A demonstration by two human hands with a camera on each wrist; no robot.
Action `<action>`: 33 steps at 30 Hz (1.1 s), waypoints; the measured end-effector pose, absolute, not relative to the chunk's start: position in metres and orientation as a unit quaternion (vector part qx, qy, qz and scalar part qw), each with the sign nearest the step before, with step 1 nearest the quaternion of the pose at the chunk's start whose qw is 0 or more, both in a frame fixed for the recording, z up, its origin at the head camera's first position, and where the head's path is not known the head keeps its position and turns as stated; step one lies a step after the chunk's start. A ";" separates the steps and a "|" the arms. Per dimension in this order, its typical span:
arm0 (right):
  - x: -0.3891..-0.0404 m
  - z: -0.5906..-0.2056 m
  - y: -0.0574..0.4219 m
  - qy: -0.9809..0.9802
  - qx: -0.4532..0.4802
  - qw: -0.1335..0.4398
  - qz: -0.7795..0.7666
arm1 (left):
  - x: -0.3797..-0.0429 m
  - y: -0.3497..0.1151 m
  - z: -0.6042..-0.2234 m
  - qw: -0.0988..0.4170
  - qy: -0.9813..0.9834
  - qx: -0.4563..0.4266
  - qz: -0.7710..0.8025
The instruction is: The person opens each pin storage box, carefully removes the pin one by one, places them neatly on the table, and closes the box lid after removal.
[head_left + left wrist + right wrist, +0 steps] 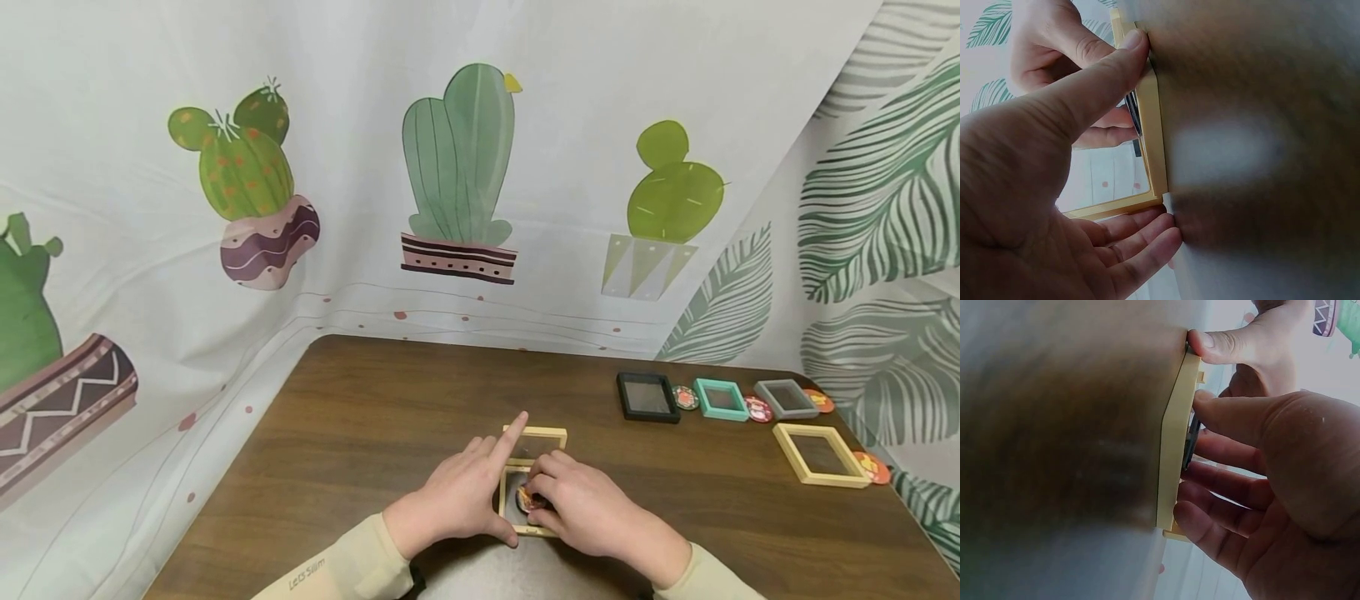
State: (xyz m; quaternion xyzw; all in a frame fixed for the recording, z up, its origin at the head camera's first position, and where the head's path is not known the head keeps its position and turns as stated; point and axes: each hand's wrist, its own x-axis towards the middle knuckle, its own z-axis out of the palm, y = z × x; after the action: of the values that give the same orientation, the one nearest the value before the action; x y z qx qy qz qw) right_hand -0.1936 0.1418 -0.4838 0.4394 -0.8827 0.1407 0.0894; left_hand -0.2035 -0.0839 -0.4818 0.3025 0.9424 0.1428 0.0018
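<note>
An open yellow display frame with clear film lies unfolded in front of me, its near half [501, 502] towards me and its far half [549, 432] behind. My right hand [588, 504] pinches a round poker chip [523, 498] with a coloured face over the film of the near half. In the right wrist view the chip's dark edge [1192, 442] shows between thumb and fingers. My left hand [467, 492] braces the frame's left side with its fingers, index finger stretched out. Its thumb [1129, 47] rests along the near edge of the frame.
On the right of the brown table [360, 433] lie a black frame [622, 400], a turquoise frame [705, 410], a grey frame [798, 412] and another yellow frame [804, 477]. Round chips [759, 408] sit beside them. A cactus-print cloth [555, 208] hangs behind.
</note>
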 end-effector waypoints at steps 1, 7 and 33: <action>-0.194 -0.484 0.142 -0.882 0.440 0.090 0.140 | -0.203 -0.084 -0.482 0.001 0.942 0.302 0.143; -0.194 -0.485 0.142 -0.879 0.446 0.095 0.139 | -0.203 -0.083 -0.481 0.000 0.942 0.304 0.142; -0.193 -0.484 0.142 -0.876 0.451 0.090 0.148 | -0.202 -0.083 -0.480 0.005 0.944 0.296 0.144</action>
State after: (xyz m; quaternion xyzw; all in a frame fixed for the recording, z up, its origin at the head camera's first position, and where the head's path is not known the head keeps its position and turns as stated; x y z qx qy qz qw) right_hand -0.1932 0.1416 -0.4840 0.4510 -0.8755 0.1480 0.0900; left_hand -0.2018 -0.0834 -0.4800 0.2964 0.9441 0.1441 0.0048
